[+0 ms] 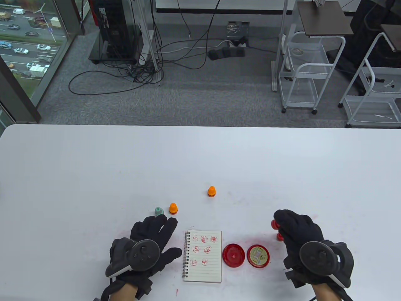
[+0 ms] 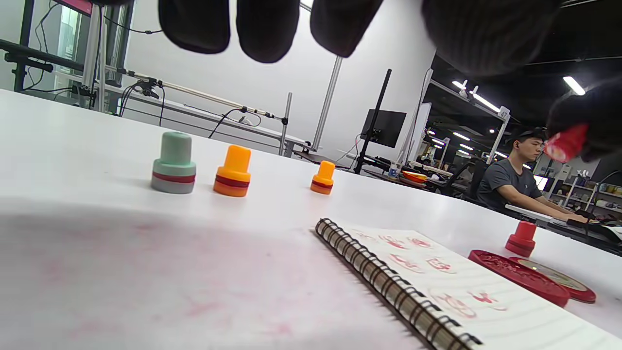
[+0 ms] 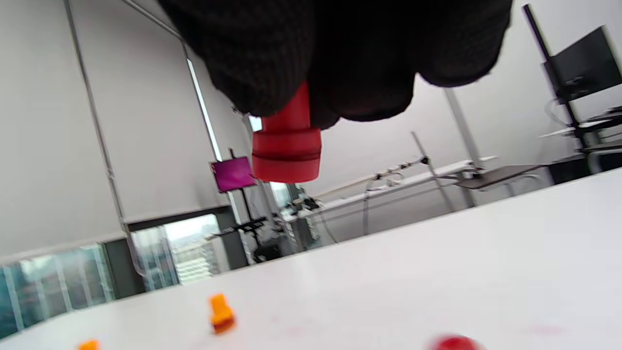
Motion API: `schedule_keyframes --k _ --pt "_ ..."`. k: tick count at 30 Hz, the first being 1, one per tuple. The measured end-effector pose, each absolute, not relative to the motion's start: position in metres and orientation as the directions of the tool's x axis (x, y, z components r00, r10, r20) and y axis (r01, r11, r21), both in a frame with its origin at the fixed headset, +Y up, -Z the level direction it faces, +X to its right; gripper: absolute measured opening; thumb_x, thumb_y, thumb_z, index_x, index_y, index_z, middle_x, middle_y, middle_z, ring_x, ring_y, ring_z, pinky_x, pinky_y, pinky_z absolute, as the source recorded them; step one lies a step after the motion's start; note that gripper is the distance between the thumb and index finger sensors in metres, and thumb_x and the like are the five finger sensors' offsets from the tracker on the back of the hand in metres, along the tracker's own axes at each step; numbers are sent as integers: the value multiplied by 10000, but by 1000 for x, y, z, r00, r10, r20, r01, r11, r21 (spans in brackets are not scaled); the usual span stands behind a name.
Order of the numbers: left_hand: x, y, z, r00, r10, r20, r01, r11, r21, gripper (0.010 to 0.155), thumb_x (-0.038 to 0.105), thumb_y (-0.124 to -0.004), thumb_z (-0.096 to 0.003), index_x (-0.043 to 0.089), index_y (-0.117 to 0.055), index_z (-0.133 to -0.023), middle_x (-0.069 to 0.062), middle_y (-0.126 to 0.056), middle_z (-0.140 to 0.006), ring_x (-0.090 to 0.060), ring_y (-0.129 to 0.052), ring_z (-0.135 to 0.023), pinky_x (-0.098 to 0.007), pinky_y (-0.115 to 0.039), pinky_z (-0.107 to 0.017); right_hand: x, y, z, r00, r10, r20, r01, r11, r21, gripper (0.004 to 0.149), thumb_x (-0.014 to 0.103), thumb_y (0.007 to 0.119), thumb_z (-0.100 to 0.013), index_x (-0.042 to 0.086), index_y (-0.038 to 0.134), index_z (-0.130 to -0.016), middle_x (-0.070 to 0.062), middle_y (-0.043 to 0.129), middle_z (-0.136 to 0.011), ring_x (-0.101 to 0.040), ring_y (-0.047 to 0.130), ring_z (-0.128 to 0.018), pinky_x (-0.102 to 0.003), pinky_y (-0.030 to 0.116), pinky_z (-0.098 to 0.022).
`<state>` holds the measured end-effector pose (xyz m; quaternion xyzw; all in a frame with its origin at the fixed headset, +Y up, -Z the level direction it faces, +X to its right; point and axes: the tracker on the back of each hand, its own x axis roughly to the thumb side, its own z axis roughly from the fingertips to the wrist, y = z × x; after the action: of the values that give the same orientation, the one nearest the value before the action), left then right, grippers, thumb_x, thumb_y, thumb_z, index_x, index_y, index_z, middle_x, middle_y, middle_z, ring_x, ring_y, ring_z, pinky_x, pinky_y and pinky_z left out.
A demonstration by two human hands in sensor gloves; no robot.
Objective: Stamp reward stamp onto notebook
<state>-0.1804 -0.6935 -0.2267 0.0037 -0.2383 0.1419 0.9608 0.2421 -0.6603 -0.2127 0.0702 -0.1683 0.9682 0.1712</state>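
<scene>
A spiral notebook lies open near the table's front, with several red stamp prints on its lined page; it also shows in the left wrist view. My right hand grips a red stamp and holds it above the table, right of the ink pad; the stamp hangs base down from my fingers in the right wrist view. My left hand lies open on the table just left of the notebook and holds nothing.
An open red ink pad and its lid lie right of the notebook. A second red stamp stands by my right hand. A green stamp and two orange stamps stand beyond the notebook.
</scene>
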Motion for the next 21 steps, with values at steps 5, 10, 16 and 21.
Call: schedule_keyframes --k 5,10,16,21 --pt "-180 -695 -227 858 240 454 -241 969 -57 854 640 -682 -464 206 -514 -1180 -218 -507 -1201 -531 -540 -1058 -742 -495 -717 267 -685 -222 -978 198 66 -209 -946 -248 467 198 870 -432 282 800 -886 -21 877 -938 -337 874 -759 -534 779 -587" --pt "-184 -696 -227 863 254 437 -250 966 -67 848 641 -665 -465 204 -519 -1177 -220 -509 -1198 -530 -544 -1054 -736 -500 -716 277 -707 -231 -978 210 11 -210 -965 -155 474 184 870 -435 281 797 -892 -23 869 -949 -352 858 -776 -547 765 -596" --pt "-183 -697 -227 866 249 434 -240 968 -76 846 641 -661 -466 202 -522 -1176 -218 -507 -1198 -527 -547 -1054 -729 -507 -718 270 -724 -237 -992 125 19 -126 -991 -54 472 189 869 -438 285 797 -894 -21 873 -949 -353 856 -786 -546 765 -599" --pt "-184 -696 -227 868 251 429 -240 967 -82 842 638 -662 -467 202 -527 -1174 -220 -509 -1197 -526 -549 -1053 -726 -512 -718 267 -727 -237 -997 71 36 -73 -996 -53 480 197 873 -435 291 794 -899 -11 875 -954 -353 863 -792 -539 772 -597"
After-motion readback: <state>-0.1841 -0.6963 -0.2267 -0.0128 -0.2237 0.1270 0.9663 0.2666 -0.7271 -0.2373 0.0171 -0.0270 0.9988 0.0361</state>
